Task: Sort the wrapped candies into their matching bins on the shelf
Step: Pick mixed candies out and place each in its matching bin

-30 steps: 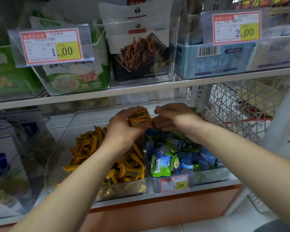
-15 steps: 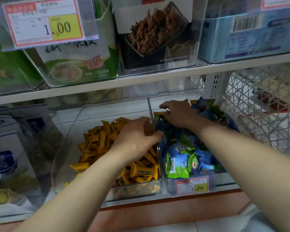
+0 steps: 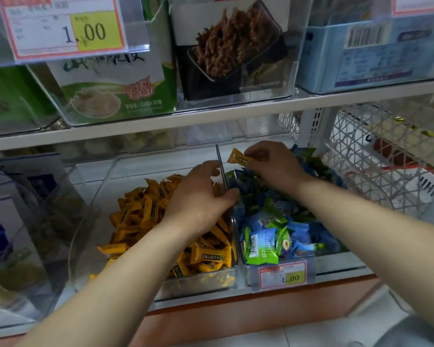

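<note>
Two clear bins stand side by side on the lower shelf. The left bin (image 3: 201, 284) holds yellow wrapped candies (image 3: 140, 211). The right bin (image 3: 336, 261) is filled with blue and green wrapped candies (image 3: 263, 244). My right hand (image 3: 276, 166) is over the back of the right bin and pinches a single yellow candy (image 3: 239, 158) by one end, just right of the divider (image 3: 222, 171). My left hand (image 3: 201, 199) hovers over the yellow candies with loosely curled fingers, its thumb against the divider. Nothing shows in its grasp.
An upper shelf board (image 3: 211, 118) hangs close above the bins, carrying boxed snacks and a price tag (image 3: 68, 28). A white wire basket (image 3: 376, 159) stands to the right. More clear bins with boxes (image 3: 15, 221) are at the left. A small price label (image 3: 282, 274) fronts the right bin.
A second ago both hands held a yellow candy above the bins. My left hand came down onto the yellow bin. My right hand dug into the blue-green bin and now lifts out a yellow candy.
</note>
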{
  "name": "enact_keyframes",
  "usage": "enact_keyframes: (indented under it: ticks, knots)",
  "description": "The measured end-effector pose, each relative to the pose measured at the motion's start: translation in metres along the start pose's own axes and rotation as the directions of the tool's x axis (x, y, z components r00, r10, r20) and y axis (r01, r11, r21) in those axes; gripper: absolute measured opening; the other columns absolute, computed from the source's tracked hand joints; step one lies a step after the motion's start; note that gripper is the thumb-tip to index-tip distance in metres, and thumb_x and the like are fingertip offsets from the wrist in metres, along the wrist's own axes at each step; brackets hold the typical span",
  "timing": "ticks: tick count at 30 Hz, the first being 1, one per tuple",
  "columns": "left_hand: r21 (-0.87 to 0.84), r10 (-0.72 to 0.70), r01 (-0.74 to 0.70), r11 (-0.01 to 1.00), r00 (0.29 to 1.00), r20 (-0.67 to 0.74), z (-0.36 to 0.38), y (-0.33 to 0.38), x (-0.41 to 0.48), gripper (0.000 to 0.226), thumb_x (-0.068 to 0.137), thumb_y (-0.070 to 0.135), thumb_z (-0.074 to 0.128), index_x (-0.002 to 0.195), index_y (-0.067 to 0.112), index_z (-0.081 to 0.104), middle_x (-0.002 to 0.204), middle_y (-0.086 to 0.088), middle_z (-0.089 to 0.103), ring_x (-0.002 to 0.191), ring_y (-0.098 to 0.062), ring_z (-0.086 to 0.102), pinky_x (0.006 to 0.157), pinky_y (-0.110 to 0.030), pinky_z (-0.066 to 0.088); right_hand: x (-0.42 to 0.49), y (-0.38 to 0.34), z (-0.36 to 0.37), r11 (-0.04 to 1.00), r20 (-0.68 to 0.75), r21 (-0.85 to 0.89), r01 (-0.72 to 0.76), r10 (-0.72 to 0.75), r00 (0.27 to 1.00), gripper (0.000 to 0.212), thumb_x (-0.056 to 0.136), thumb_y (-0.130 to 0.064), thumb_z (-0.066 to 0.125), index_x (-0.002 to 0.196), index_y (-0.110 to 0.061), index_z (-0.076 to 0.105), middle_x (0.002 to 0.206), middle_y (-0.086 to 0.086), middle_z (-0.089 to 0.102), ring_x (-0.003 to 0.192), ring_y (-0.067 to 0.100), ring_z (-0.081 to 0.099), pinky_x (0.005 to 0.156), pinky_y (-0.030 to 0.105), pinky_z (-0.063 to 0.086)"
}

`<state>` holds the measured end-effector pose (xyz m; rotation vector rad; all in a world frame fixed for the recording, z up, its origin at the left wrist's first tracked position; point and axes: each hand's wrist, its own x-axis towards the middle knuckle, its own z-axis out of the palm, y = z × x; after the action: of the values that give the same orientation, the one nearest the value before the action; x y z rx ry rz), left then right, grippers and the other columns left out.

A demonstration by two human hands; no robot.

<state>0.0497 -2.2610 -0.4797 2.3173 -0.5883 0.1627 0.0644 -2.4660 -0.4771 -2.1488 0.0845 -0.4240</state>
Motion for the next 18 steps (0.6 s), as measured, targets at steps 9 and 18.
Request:
enact_keyframes:
  ticks: [9,18]
  knots:
    - [-0.103,0.228,-0.251,0.963,0.954,-0.196,-0.003,0.046,-0.003,0.033,0.084,0.03,0.075,0.114,0.03,0.063,0.105,0.009,0.065,0.09,-0.002,0.061,0.075,-0.021,0.05,-0.065,-0.041,-0.04,0.729,0.224,0.654,-0.203,0.07,0.972,0.018,0.087,0.003,0.067,0.098,-0.012,0.071,0.09,0.009,0.075,0.084,0.022,0.073,0.073,0.029,0.06]
    - [0.301,-0.106,0.125,0.945,0.991,-0.079,-0.047,0.009,-0.007,0.029,0.082,0.05,0.071,0.107,0.038,0.064,0.108,0.008,0.062,0.102,-0.018,0.06,0.079,-0.03,0.043,-0.063,0.031,-0.133,0.934,-0.111,-0.358,0.002,-0.044,0.993,0.026,0.089,-0.025,0.068,0.115,-0.025,0.067,0.111,0.0,0.059,0.097,0.018,0.061,0.076,0.023,0.041]
